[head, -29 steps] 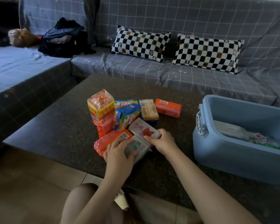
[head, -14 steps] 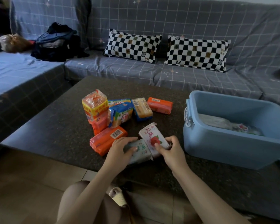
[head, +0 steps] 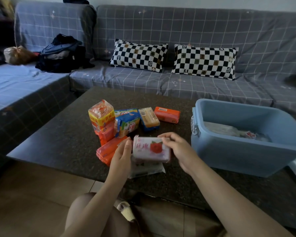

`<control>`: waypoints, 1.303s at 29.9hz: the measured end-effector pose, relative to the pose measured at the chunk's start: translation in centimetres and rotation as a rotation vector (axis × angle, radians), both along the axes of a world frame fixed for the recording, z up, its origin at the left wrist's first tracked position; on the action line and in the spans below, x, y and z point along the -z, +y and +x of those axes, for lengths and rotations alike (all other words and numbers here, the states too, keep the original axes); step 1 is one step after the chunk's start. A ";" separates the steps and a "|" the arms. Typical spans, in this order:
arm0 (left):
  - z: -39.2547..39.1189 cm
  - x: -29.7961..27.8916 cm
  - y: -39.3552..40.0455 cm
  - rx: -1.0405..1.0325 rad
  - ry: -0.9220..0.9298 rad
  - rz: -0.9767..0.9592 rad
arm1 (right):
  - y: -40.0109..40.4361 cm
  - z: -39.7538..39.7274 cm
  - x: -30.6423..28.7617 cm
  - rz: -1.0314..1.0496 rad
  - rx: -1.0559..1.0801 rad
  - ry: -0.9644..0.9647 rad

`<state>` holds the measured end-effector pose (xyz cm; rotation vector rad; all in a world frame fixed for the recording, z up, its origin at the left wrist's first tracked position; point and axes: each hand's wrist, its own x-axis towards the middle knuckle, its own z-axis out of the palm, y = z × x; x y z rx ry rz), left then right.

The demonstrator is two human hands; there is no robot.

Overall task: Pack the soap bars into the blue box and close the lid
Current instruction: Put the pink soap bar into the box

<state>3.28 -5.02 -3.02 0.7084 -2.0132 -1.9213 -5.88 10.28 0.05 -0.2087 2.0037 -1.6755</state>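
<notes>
Right grip [head: 179,147] pinches the right end of a white soap bar with a red rose print [head: 151,149], thumb on the near side and fingers over the top edge; bar is lifted off the bench [head: 58,139] and tilted, printed face toward the camera. Left grip [head: 122,153] is on the bar's left end, fingers held straight and pressed flat to it, so the bar sits clamped between both hands. Directly beneath lies a second white soap packet [head: 146,169], flat on the bench near its front edge, partly hidden by the lifted bar and the left hand. Just left of the left hand, an orange soap bar [head: 106,151] lies at an angle on the bench. Behind it, a cluster: a tall orange-and-yellow pack [head: 101,115] upright, a small orange bar [head: 107,135] leaning at its base, a blue-and-yellow pack [head: 128,124] tilted against it, a yellow bar in a blue-edged wrapper [head: 149,118], and another orange bar [head: 167,115] lying farthest right, slightly apart from the rest. Blue box [head: 237,151] stands on the right side of the bench, open, near the right hand but not touching it; pale wrapped packets [head: 229,131] lie on its floor, one with a red mark. A white latch [head: 194,129] shows on the box's left end. Grey grid-patterned sofa [head: 178,86] runs behind the bench with two checkered cushions [head: 138,55]; a dark heap of clothes [head: 61,55] sits on its left section.
</notes>
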 end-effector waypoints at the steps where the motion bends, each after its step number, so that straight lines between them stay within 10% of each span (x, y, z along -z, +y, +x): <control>1: 0.4 -0.2 0.1 0.012 -0.025 -0.056 | -0.4 0.0 0.1 0.040 -0.050 -0.014; 15: 1.7 -1.2 0.2 0.026 -0.368 0.003 | -0.5 1.7 0.7 0.402 -0.082 -0.056; 25: 2.1 -4.7 1.5 0.047 -0.267 -0.096 | 0.3 3.2 -0.7 0.277 0.017 -0.148; 39: -3.3 -15.0 7.6 0.235 0.068 -0.167 | 8.6 1.1 -11.5 0.121 0.345 0.228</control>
